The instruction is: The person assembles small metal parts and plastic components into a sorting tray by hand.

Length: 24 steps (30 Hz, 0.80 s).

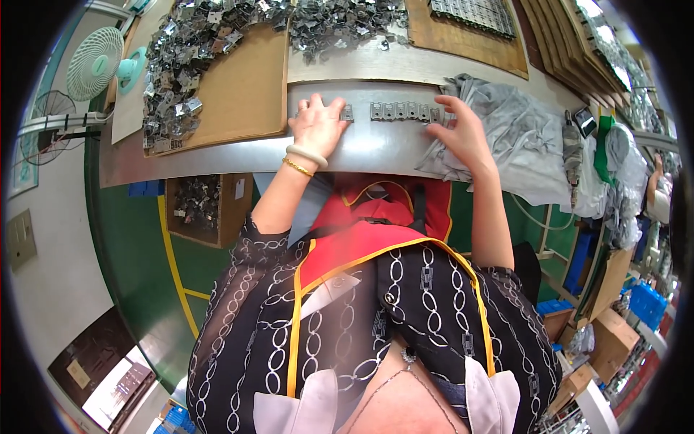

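On the bare metal tabletop lies a short row of small silver metal brackets, set side by side. My left hand rests palm down at the left of this row, fingers spread. A separate small metal bracket lies against its thumb side, partly covered by the hand. At the row's right end, my right hand has its thumb and index finger apart around the last pieces, without visibly gripping them; its other fingers are partly hidden.
Loose metal brackets are heaped on a brown board at the left. Crumpled grey cloth lies right. At the back, neat rows of parts sit on another board. Below stands a carton; a fan is far left.
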### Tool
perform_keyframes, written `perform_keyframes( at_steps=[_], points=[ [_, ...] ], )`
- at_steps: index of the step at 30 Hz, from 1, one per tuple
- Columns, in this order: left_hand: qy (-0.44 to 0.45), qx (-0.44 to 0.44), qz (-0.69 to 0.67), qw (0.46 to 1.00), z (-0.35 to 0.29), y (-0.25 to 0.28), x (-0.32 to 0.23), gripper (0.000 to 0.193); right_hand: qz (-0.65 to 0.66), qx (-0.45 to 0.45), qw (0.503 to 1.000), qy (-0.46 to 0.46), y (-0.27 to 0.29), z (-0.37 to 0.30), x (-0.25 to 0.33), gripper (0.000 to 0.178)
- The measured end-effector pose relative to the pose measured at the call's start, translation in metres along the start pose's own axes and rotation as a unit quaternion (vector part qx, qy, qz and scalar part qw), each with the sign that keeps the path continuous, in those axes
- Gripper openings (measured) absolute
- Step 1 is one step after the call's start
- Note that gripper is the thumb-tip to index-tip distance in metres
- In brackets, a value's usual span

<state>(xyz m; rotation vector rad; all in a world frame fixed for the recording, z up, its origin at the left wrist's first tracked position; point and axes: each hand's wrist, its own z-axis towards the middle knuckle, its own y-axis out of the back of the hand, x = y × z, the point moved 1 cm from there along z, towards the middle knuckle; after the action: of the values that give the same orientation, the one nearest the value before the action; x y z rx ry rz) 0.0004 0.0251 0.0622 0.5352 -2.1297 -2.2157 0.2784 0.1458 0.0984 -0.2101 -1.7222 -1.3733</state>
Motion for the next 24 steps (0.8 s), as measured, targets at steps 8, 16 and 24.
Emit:
perform_keyframes(
  at_steps=[8, 16, 24],
  points=[
    [0.008, 0.000, -0.001, 1.000, -0.005, 0.001, 0.000, 0.036, -0.131, 0.065, 0.988, 0.046, -0.032, 0.014, 0.017, 0.056],
    [0.015, 0.010, -0.008, 1.000, -0.001, 0.002, 0.001, 0.036, -0.145, 0.061, 0.986, 0.052, -0.023, 0.021, 0.002, 0.046],
    [0.003, 0.024, -0.013, 1.000, 0.011, -0.001, -0.026, 0.035, -0.222, 0.039, 0.973, 0.054, -0.058, 0.017, 0.045, 0.047]
  ],
)
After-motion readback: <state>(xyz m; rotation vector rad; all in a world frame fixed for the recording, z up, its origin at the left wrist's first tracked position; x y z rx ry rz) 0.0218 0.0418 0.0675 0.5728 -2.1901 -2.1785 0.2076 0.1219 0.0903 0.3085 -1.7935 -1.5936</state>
